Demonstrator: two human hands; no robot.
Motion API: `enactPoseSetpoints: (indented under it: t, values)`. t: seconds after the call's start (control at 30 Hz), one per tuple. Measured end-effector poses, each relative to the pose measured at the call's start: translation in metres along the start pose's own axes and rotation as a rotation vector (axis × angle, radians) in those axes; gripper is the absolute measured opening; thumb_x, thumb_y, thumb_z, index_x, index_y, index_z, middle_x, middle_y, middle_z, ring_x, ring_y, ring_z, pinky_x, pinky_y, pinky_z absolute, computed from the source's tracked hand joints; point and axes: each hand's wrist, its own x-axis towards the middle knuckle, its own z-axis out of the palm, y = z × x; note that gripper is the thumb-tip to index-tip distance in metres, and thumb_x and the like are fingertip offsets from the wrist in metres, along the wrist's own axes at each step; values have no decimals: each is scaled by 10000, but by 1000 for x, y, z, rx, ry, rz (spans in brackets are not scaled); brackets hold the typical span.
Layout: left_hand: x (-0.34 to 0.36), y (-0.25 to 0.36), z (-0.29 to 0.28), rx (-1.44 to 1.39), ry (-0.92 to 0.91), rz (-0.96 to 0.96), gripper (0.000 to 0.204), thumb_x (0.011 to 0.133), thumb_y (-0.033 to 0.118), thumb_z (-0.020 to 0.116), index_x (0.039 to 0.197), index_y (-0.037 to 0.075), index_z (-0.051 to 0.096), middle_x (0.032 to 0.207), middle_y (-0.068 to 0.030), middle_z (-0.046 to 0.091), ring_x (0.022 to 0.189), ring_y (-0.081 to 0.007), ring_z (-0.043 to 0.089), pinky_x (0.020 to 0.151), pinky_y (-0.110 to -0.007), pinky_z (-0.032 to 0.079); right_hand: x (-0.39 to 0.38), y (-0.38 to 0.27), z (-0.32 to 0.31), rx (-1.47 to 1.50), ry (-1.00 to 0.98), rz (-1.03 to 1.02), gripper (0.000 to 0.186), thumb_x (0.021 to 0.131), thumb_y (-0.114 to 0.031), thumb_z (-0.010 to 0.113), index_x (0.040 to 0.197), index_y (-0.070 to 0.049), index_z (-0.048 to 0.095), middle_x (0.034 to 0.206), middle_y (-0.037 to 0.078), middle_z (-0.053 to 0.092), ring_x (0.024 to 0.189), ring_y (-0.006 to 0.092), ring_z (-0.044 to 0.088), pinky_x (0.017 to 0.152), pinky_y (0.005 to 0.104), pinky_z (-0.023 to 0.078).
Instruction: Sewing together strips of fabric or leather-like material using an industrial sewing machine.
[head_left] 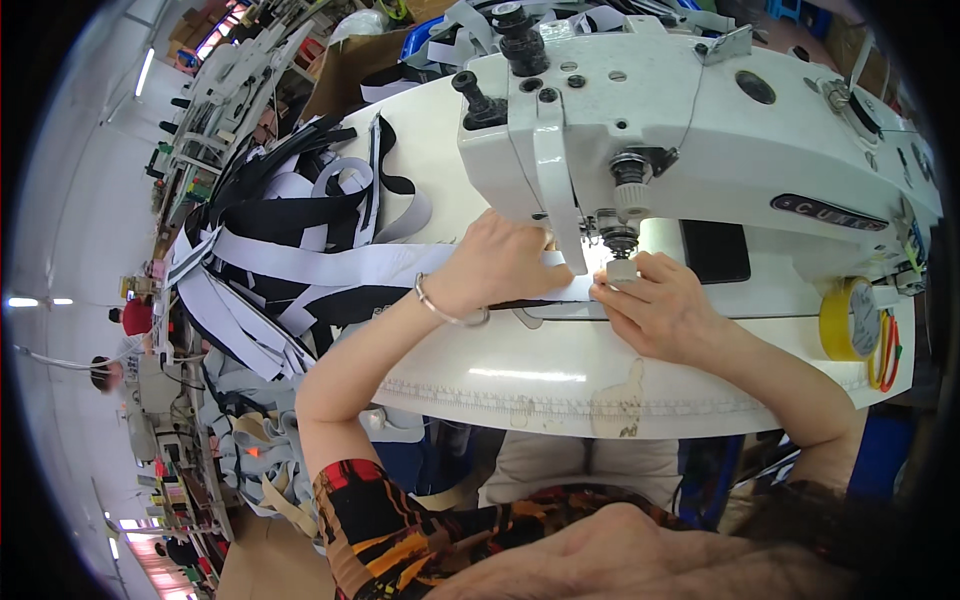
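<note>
My left hand (505,262), a bangle on its wrist, is closed on a white strip (406,262) left of the needle area, its fingers curled and pressing down. A black band (355,305) runs along below that strip. Just right of the lit needle area of the white sewing machine (700,130), my right hand (660,310) has its fingers closed at the strip's end, beside the presser fittings (620,250). The exact fingertip contact there is partly hidden. The strip trails leftward into a heap of black and white strips (270,215) on the white table (485,390).
A black phone-like rectangle (715,250) lies under the machine arm. A yellow tape roll (848,320) and orange-handled scissors (884,350) are at the right. A cardboard box (335,75) stands behind the table. Other machines and two co-workers, one in red (137,316), are along the left.
</note>
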Motion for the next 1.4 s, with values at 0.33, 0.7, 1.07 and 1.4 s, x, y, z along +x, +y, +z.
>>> enactPoseSetpoints:
  t: [0.33,0.7,1.07,1.4]
  values:
    - [19,-6,-14,-643,-297,-527,350,764,411,740,858,74,727,846,-79,713,693,-167,616,658,-295,487,-1,0,0,-4,-8,1,211,750,-74,708,957,-36,699,947,20,634,842,208,558,685,322,481]
    - [23,-10,-4,-660,-268,-462,295,788,330,754,859,46,713,769,-60,690,693,-168,611,648,-311,482,2,2,-2,-67,-25,-26,376,685,-59,751,1058,-59,715,835,1,684,675,219,470,587,329,427]
    - [28,-23,10,-648,-64,-356,329,684,221,764,959,52,704,866,-155,706,800,-323,672,718,-389,532,8,7,-2,-110,-15,19,116,714,-84,726,801,-61,654,863,28,587,894,224,564,714,340,500]
    - [20,-29,16,-584,-26,-323,336,706,232,768,967,33,692,858,-167,694,809,-334,658,740,-390,527,6,7,3,-83,-28,18,257,738,-85,732,990,-101,681,899,19,626,787,219,518,675,346,461]
